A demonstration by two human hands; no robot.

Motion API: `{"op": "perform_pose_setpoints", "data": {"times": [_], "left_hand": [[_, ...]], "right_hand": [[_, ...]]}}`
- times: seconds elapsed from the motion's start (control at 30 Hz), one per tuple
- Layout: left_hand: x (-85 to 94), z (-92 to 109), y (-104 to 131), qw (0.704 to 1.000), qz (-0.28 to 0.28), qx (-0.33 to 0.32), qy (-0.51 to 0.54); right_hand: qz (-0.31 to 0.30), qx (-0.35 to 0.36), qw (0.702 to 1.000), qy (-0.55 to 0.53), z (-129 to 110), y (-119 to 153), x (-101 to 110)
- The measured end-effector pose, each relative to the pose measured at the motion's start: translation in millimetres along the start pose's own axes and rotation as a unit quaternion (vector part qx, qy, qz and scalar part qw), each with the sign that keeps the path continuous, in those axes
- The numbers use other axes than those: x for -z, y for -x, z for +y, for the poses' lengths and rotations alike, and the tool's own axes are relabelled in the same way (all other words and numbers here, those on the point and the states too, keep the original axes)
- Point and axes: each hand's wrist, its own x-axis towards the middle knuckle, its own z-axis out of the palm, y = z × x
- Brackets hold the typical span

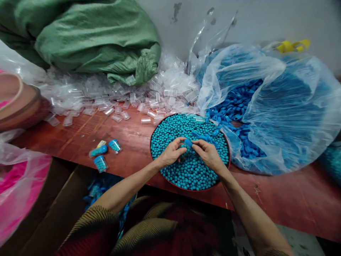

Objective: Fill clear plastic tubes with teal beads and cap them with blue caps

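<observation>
Over a round tub (151, 149) full of turquoise beads (191, 174), my two hands meet. My left hand (172, 153) is closed round a small clear vial (182, 145), mostly hidden by the fingers. At the vial's mouth, my right hand (209, 153) pinches a blue cap (188, 143). Whether the cap is fully seated I cannot tell. Several loose blue caps (205, 137) and an empty clear vial (198, 118) lie on the beads near the tub's far side.
Capped, bead-filled vials (100, 163) lie left on the red table (128, 142). Empty clear vials (170, 93) are heaped behind, under a green sack (101, 39). A plastic bag (293, 106) of blue caps stands right. A pink-brown basin (18, 103) sits far left.
</observation>
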Motion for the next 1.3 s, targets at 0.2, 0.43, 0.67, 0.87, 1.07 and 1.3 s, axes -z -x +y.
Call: {"op": "perform_pose_setpoints", "data": {"times": [0.2, 0.43, 0.67, 0.87, 1.07, 1.3], "left_hand": [[-4.2, 3.5, 2.0, 0.999, 0.003, -0.037, -0.039], [-2.9, 4.1, 1.8, 0.999, 0.008, -0.024, -0.020], [-6.7, 5.6, 6.1, 0.998, 0.013, 0.008, 0.060], [-4.4, 5.3, 8.6, 0.999, 0.012, 0.009, 0.037], [-3.2, 5.0, 10.6, 1.000, 0.002, 0.010, 0.030], [-1.7, 4.9, 10.0, 1.000, -0.012, 0.013, -0.016]], "right_hand": [[0.009, 0.017, 1.000, -0.002, -8.3, 5.7, 3.2], [0.087, 0.108, 0.986, 0.096, -7.0, 12.3, 0.8], [0.113, 0.298, 0.919, 0.231, 0.8, 19.2, -5.5], [0.041, 0.310, 0.912, 0.267, -0.5, 21.2, 2.4], [0.054, 0.237, 0.956, 0.165, -8.0, 20.3, 0.4], [0.053, -0.007, 0.998, -0.034, -1.3, 15.3, -9.7]]}}
